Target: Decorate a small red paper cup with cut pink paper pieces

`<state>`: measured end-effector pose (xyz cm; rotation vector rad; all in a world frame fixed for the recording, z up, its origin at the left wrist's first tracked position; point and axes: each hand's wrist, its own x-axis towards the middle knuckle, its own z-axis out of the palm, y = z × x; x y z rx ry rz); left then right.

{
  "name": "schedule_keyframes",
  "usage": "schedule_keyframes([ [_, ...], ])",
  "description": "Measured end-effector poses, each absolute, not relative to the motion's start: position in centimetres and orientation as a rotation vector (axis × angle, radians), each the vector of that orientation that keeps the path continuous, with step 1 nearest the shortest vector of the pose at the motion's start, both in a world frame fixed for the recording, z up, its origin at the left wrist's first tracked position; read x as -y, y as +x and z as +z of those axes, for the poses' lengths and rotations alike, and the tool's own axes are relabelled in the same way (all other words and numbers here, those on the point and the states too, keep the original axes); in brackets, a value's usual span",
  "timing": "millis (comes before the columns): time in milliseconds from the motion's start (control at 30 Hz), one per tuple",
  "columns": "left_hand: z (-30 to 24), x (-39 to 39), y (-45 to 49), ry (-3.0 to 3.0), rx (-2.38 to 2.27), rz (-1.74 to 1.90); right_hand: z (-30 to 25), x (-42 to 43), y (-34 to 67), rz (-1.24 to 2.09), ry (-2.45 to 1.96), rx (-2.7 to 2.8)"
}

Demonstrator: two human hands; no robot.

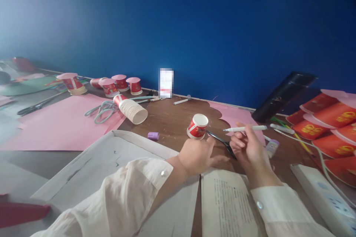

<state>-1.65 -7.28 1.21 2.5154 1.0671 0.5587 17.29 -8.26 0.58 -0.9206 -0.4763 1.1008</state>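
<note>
My left hand (198,153) holds a small red and white paper cup (197,126) from below, its open mouth tilted up and away. Black scissors (222,142) lie between my two hands, their tip close to the cup. My right hand (247,147) is closed on a white marker pen (246,129), which points left toward the cup. The fingers of that hand also rest by the scissor handles. Both hands hover over a brown wooden table (169,122), above an open printed book (228,203).
Pink paper sheets (59,124) cover the left of the table, with a lying stack of paper cups (130,109), a grey cord and long scissors (36,106). Pink-topped cups (121,82) stand by the blue wall. Red cut cup pieces (330,122) and a white power strip (325,196) sit right.
</note>
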Motion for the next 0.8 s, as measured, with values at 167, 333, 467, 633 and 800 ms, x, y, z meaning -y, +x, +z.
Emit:
schedule_keyframes([
  [167, 0.8, 5.9, -2.0, 2.242, -1.132, 1.381, 0.9, 8.5, 16.8, 1.113, -0.939, 0.423],
  [333, -0.1, 3.8, -2.2, 1.959, -1.341, 1.174, 0.3, 8.3, 16.6, 1.107, -0.907, 0.465],
  [467, -0.5, 3.0, -2.2, 1.824, -1.372, 0.964, 0.2, 8.2, 16.9, 1.106, -0.906, 0.484],
  [633, -0.4, 2.6, -2.4, 1.835, -1.379, 0.876, 0.6, 8.5, 16.8, 1.075, -0.92, 0.514],
  [800, 0.0, 2.5, -2.5, 1.734, -1.36, 0.998, 0.9, 8.7, 16.3, 1.07, -0.931, 0.53],
])
